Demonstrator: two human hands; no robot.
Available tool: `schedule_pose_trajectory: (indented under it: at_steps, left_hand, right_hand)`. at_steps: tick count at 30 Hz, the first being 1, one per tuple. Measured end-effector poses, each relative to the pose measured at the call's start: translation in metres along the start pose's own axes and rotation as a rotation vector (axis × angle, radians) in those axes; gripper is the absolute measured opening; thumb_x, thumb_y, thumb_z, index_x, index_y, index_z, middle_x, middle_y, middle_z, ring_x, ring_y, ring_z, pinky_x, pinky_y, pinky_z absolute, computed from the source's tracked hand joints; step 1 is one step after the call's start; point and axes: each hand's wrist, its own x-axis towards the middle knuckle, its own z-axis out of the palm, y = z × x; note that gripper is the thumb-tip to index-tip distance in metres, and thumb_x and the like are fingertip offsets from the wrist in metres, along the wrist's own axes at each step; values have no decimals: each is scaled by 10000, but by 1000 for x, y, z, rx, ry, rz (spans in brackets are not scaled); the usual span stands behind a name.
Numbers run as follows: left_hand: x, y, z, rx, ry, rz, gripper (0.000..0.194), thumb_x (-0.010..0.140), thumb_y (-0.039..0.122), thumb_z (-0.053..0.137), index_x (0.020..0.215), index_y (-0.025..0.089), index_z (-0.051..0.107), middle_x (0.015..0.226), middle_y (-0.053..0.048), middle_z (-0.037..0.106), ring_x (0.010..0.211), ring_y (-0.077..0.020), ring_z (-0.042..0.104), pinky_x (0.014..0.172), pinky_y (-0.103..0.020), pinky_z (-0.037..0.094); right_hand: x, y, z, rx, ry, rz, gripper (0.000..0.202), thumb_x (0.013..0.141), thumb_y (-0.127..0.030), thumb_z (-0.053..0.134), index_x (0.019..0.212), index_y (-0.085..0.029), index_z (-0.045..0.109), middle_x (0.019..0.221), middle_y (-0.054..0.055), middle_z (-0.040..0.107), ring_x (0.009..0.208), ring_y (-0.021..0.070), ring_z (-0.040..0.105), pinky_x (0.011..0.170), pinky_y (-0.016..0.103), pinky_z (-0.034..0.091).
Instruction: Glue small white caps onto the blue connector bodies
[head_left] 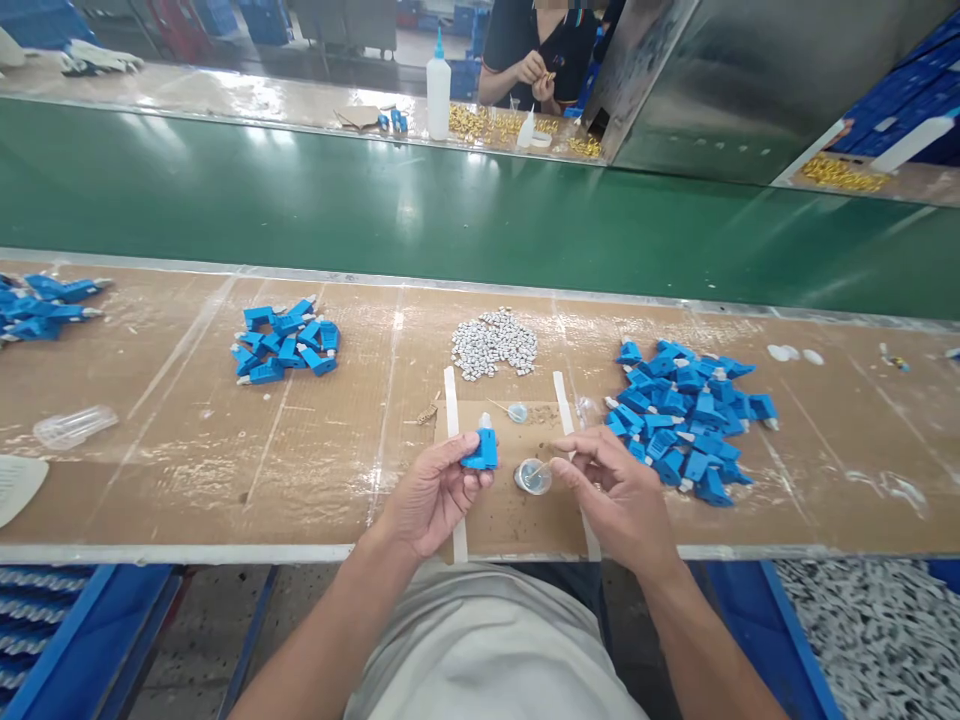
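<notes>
My left hand [435,492] pinches a blue plastic part [484,452] with a pale tip that points away from me. Between the thumb and fingers of my right hand [621,492] is a thin stick [545,467], its far end inside a small clear cup [519,478]. The cup stands on a cardboard mat [510,525] bordered by two white tape strips. Just beyond it lies a small clear dish [517,412] with another thin stick against it. Further back is a heap of small grey-white pieces [493,343].
Piles of similar blue parts lie at right [686,415], left [285,340] and far left. A clear plastic cup [75,427] rests on its side. Beyond a green belt [315,205], a person handles something small near gold-coloured pieces [469,122] and a white bottle [438,95].
</notes>
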Motion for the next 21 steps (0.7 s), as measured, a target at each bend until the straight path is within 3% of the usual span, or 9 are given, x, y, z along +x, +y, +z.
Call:
schedule_pose_trajectory:
  at_steps: [4,7,11,15,21]
  left_hand:
    - [0,1,-7,-4,18,-6,83,871,134,664,884,57,691,751,-72,707,570,-85,654,497,-110,532]
    - [0,2,-10,-29,44,-22,109,861,158,686,920,66,685,757,-67,709,550,-81,644,469,-115,514]
    - [-2,2,-13,-37,71,-33,161,858,202,706,951,75,673,760,-66,704,537,-76,630,467,-127,503]
    - [-4,0,-14,-41,79,-19,177,840,223,727,931,86,662,747,-49,684,541,-78,627,476,-135,490]
    - [-2,-4,-13,-30,51,-6,158,836,233,725,882,109,638,726,-27,645,549,-87,622,507,-153,489]
  right_hand:
    - [38,-2,-8,-77,24,-31,148,925,-328,645,957,-200,713,900,37,678,759,174,619,660,295,488]
    - [80,-8,-3,-265,-97,-110,141,928,-299,622,925,-189,711,845,37,696,714,178,616,655,306,473]
    - [124,-13,24,-451,-262,-254,109,909,-205,615,879,-196,720,855,37,688,752,179,611,688,297,446]
    - [141,-10,46,-511,-361,-274,157,889,-136,611,806,-194,730,831,39,676,762,177,603,702,284,425]
    - [146,-2,56,-574,-417,-225,185,882,-128,600,740,-185,703,809,49,665,742,179,590,678,274,395]
